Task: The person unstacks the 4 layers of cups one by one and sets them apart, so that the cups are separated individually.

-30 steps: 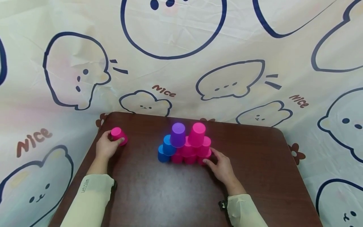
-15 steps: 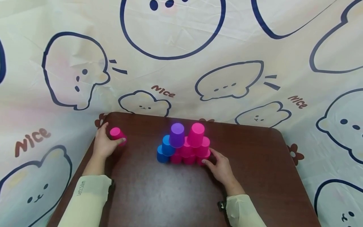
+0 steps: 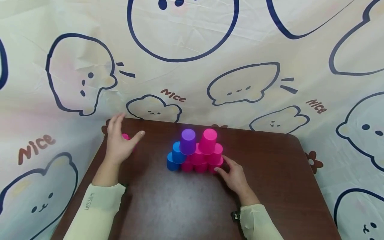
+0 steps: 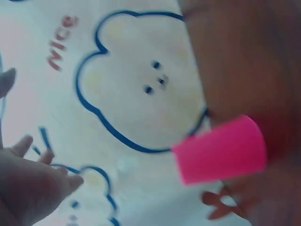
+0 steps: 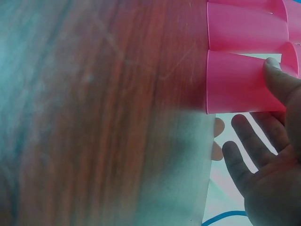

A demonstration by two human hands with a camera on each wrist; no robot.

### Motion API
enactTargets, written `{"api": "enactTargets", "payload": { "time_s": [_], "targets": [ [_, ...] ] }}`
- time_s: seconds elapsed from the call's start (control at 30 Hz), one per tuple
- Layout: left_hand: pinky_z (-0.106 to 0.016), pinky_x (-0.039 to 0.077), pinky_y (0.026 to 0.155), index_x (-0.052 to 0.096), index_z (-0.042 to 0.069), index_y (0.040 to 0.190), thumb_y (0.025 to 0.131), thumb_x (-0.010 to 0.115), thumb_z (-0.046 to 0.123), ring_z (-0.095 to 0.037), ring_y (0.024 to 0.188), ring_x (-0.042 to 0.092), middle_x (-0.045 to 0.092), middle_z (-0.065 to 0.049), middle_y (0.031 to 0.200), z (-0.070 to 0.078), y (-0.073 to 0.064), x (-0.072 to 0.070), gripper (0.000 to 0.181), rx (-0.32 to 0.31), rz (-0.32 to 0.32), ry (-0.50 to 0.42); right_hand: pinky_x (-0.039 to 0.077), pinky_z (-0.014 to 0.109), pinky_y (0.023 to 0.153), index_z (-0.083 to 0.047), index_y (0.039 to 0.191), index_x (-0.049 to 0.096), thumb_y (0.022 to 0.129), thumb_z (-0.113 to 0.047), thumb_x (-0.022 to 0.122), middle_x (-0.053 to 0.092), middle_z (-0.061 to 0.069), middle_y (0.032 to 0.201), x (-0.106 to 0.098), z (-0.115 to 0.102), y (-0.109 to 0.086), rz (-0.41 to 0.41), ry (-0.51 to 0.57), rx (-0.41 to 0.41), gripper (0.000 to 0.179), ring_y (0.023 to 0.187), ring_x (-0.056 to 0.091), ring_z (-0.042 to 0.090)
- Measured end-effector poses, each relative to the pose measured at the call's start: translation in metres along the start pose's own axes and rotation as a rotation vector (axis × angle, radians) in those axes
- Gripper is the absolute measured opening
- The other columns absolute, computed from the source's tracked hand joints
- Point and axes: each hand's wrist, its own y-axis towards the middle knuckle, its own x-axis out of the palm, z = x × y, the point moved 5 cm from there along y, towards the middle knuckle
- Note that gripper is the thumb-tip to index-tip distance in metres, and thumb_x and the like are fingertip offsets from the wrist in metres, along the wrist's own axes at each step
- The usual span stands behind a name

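Note:
Upside-down plastic cups are stacked in tiers at the middle of the table. The bottom and second tiers mix a blue cup (image 3: 172, 163) with pink ones, and a purple cup (image 3: 188, 142) and a pink cup (image 3: 208, 142) stand on top. My right hand (image 3: 235, 178) holds the pink cup at the lower right end (image 5: 240, 87), thumb on its near side and fingers behind. My left hand (image 3: 118, 146) is spread beside a lone pink cup (image 4: 223, 150), which it mostly hides in the head view; the left wrist view shows the fingers apart from it.
The dark brown table (image 3: 180, 206) has rounded far corners. A pale cloth (image 3: 192, 80) with cartoon outlines hangs right behind and around it. The lone cup stands near the table's far left corner.
My left hand has let go of the lone pink cup, spread its fingers and moved up and to the right across it. The right hand and the stack stay put.

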Motion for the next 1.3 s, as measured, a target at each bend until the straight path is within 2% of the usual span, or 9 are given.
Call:
{"api": "enactTargets", "payload": {
  "time_s": [0.2,0.33,0.5,0.7,0.87,1.07,1.3],
  "targets": [
    [-0.075,0.035,0.109,0.042,0.028,0.158,0.087,0.083,0.045,-0.033,0.151,0.031,0.033,-0.004,0.166,0.042,-0.008,0.022,0.084,0.151,-0.164,-0.041,0.052,0.052,0.104,-0.017,0.147,0.058,0.088,-0.033,0.085,0.067,0.008,0.135,-0.002,0.000,0.000,0.005,-0.005,0.006,0.067,0.123,0.065,0.030],
    [-0.075,0.038,0.107,0.040,0.032,0.159,0.084,0.084,0.048,-0.033,0.150,0.033,0.035,-0.003,0.165,0.061,-0.014,0.036,0.088,0.183,-0.253,-0.052,0.053,0.052,0.104,-0.017,0.147,0.058,0.088,-0.033,0.085,0.067,0.008,0.135,-0.002,0.000,0.000,0.005,0.001,0.010,0.067,0.123,0.065,0.030],
    [-0.074,0.040,0.106,0.039,0.031,0.159,0.080,0.087,0.049,-0.032,0.150,0.035,0.038,-0.002,0.163,0.074,-0.019,0.053,0.095,0.189,-0.330,-0.069,0.053,0.051,0.103,-0.018,0.148,0.057,0.087,-0.032,0.085,0.066,0.007,0.137,0.000,0.002,-0.001,-0.004,0.010,0.019,0.068,0.124,0.065,0.031],
    [-0.067,0.041,0.110,0.043,0.026,0.157,0.079,0.090,0.044,-0.025,0.147,0.039,0.047,0.002,0.157,0.085,-0.022,0.070,0.093,0.217,-0.359,-0.123,0.053,0.052,0.103,-0.017,0.148,0.058,0.087,-0.031,0.086,0.066,0.008,0.137,0.001,0.002,-0.001,0.000,0.009,0.012,0.068,0.125,0.064,0.032],
    [-0.062,0.041,0.112,0.047,0.026,0.155,0.079,0.090,0.045,-0.021,0.144,0.043,0.053,0.005,0.151,0.091,-0.025,0.084,0.089,0.223,-0.376,-0.145,0.054,0.052,0.102,-0.018,0.148,0.057,0.088,-0.031,0.085,0.066,0.008,0.137,0.002,0.002,-0.001,-0.005,0.006,0.012,0.068,0.124,0.065,0.031],
    [-0.061,0.046,0.109,0.049,0.030,0.153,0.079,0.088,0.050,-0.022,0.142,0.047,0.055,0.005,0.149,0.096,-0.026,0.097,0.086,0.196,-0.406,-0.132,0.054,0.052,0.102,-0.018,0.148,0.058,0.088,-0.032,0.085,0.067,0.007,0.136,0.002,0.002,-0.001,-0.004,0.005,0.019,0.067,0.122,0.065,0.029],
    [-0.058,0.052,0.103,0.056,0.028,0.148,0.078,0.089,0.049,-0.025,0.137,0.052,0.056,0.001,0.149,0.099,-0.029,0.103,0.081,0.153,-0.411,-0.124,0.053,0.051,0.103,-0.018,0.147,0.058,0.088,-0.033,0.085,0.067,0.006,0.136,0.001,0.001,-0.001,-0.001,-0.002,0.014,0.067,0.123,0.065,0.027]
  ]
}}
